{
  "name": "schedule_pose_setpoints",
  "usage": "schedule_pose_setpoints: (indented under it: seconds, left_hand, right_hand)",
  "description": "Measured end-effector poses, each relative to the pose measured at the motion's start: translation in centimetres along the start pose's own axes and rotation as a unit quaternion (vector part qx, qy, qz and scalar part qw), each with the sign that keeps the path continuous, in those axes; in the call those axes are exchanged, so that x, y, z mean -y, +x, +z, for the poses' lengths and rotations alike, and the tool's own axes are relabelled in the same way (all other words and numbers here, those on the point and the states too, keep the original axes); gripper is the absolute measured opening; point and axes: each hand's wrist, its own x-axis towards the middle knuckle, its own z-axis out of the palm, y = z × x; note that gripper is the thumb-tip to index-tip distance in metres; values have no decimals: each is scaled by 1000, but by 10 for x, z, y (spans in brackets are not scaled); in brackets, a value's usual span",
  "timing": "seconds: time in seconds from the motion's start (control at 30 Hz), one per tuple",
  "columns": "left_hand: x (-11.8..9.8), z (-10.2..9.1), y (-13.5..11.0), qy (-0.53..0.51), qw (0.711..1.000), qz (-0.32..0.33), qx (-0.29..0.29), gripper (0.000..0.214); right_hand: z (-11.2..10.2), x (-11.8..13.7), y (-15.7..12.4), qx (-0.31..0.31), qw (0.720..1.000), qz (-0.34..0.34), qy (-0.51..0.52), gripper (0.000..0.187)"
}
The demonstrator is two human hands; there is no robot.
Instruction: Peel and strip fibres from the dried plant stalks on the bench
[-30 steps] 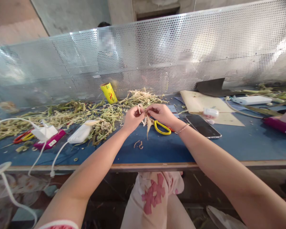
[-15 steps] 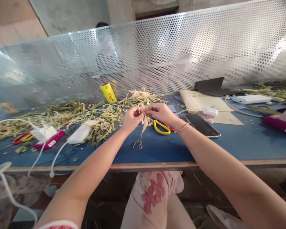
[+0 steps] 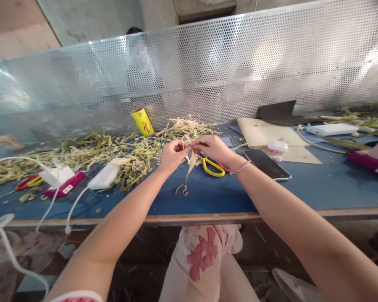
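Note:
Fingertips pinched, my left hand point(image 3: 174, 154) and my right hand point(image 3: 209, 147) meet above the blue table point(image 3: 208, 197). Between them they grip a dried plant strip point(image 3: 191, 165), pale and leaf-like, whose tail hangs down toward the tabletop. My fingers partly cover its upper end. Just right of the strip lie yellow-and-red-handled scissors point(image 3: 213, 167), their blades hidden by my right hand. Behind my hands sits a heap of dry pale leaves point(image 3: 189, 126). A small curled scrap point(image 3: 183, 189) rests on the table below.
Dried plant pieces point(image 3: 138, 159) spread leftward, with a white charger point(image 3: 105, 174), cables and another pair of scissors point(image 3: 30, 181). A yellow roll point(image 3: 142, 122) leans near the perforated metal screen point(image 3: 192, 75). Rightward are a phone point(image 3: 267, 165), a cardboard sheet point(image 3: 264, 134) and a white power bank point(image 3: 332, 130).
Both hands stay together on the plant strip with only slight finger movement. The whole view has shifted very slightly.

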Motion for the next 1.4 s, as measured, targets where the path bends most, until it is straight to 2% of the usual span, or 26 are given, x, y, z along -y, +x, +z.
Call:
schedule_pose_setpoints:
  seconds: [0.23, 0.43, 0.9, 1.07, 1.17, 1.33, 1.4]
  left_hand:
    - [4, 0, 0, 24, 999, 34, -19, 24]
    - [2, 2, 0, 10, 999, 24, -26, 27]
    - [7, 2, 3, -41, 999, -19, -1, 28]
    - [7, 1, 4, -42, 999, -23, 4, 27]
    - [7, 2, 4, -57, 998, -25, 13, 25]
    - [5, 4, 1, -165, 983, -77, 39, 21]
    - [4, 5, 0, -198, 974, -106, 44, 24]
  right_hand:
    - [1, 0, 1, 0, 999, 41, 25, 13]
    - [4, 0, 2, 8, 992, 91, 90, 9]
    - [-1, -1, 0, 22, 994, 55, 89, 13]
    - [0, -1, 0, 14, 998, 47, 46, 13]
    - [0, 0, 0, 11, 999, 31, -31, 16]
    - [1, -4, -1, 21, 985, -65, -158, 14]
    - [2, -5, -1, 23, 979, -81, -187, 13]
